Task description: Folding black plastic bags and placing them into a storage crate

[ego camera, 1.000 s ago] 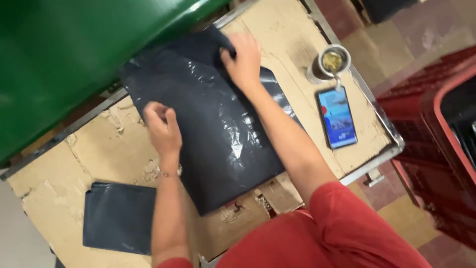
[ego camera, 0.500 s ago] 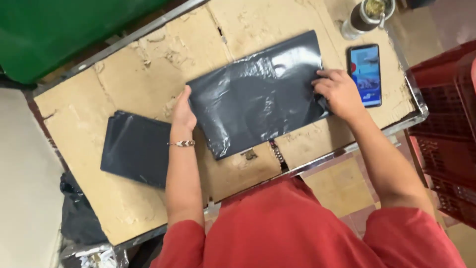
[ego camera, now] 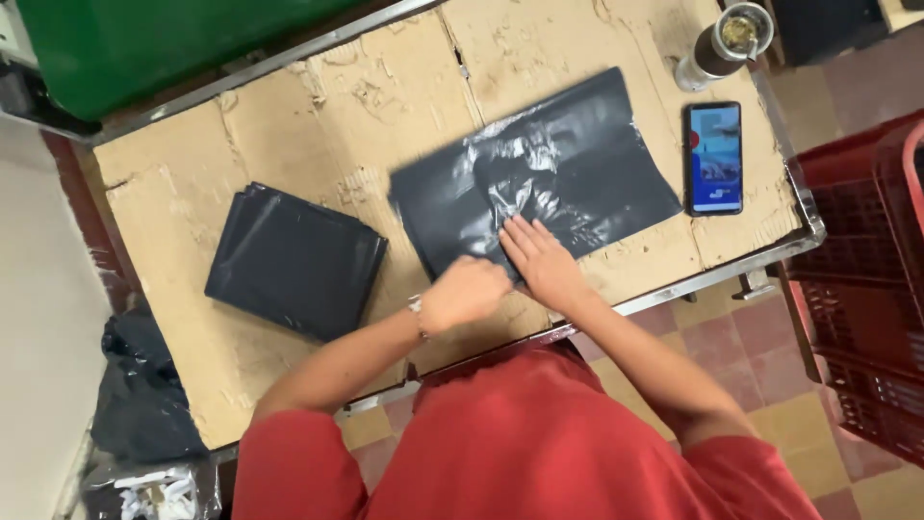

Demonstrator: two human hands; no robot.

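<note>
A large black plastic bag (ego camera: 568, 164) lies flat and crinkled on the cardboard-covered table (ego camera: 289, 125). My left hand (ego camera: 464, 294) sits at the bag's near edge with its fingers curled over the near left corner. Right beside it, almost touching, my right hand (ego camera: 541, 262) rests flat on the bag's near edge with fingers stretched out. A stack of folded black bags (ego camera: 294, 258) lies on the table to the left of my hands.
A smartphone (ego camera: 714, 157) with a lit screen lies just right of the bag, with a metal cup (ego camera: 722, 39) behind it. Red plastic crates (ego camera: 866, 289) stand to the right. A green surface (ego camera: 164, 39) is beyond the table, and dark bags (ego camera: 144, 395) sit on the floor at left.
My hands have come in from the bag's left and right ends and now meet at its near edge. The bag stays spread flat.
</note>
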